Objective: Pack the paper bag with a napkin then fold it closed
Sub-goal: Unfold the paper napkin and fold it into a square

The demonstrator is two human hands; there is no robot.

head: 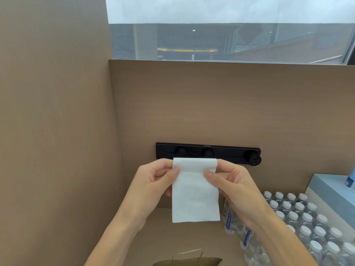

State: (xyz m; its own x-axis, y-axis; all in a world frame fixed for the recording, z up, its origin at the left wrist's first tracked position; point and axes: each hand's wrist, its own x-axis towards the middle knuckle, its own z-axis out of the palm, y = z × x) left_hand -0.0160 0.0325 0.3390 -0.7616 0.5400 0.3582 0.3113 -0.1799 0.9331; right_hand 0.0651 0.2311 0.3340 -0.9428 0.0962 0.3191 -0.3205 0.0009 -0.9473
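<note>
Both hands hold a white napkin [195, 191] up in the air in front of the wood-grain back panel [211, 104], just below a black outlet strip [208, 153] fixed to it. The left hand [151, 184] has its grip clamped on the napkin's upper left edge, thumb in front and fingers behind; the right hand [233, 186] is clamped the same way on the upper right edge. The napkin hangs straight down as a folded rectangle, its top edge rolled over (whether it is being folded again or only straightened I cannot tell). The brown paper bag [189, 261] stands on the surface at the very bottom of the view, well below the napkin, with only its top edge and twisted paper handle [189, 253] showing; whether its mouth is open is hidden. A crowd of capped water bottles [299, 223] stands to the right. The step in hand looks like readying the napkin, so packing is not yet done and the closing fold comes after. The next move likely calls for lowering the napkin to the bag mouth, probably with one hand freed to spread the opening.
</note>
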